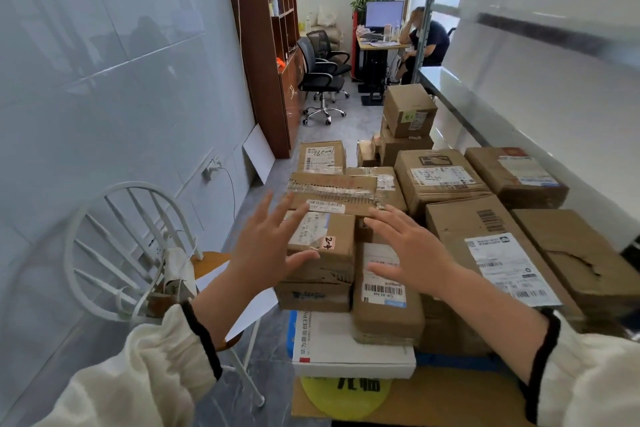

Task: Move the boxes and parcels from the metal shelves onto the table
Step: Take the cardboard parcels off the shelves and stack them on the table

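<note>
Left hand (266, 246) and right hand (412, 250) both spread wide, holding nothing, hovering over box pile (446, 180); small taped box (329, 243) (tag 2-4) lies between them, nearer left hand, long axis running away

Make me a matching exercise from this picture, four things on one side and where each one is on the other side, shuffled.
Things:
1. box marked 2-4
2. white box
3. white chair
4. monitor

Places:
a. by the left wall
b. on the far desk
c. between the left hand and the right hand
d. nearest the camera, under brown parcels

Pairs: 1-c, 2-d, 3-a, 4-b.
</note>
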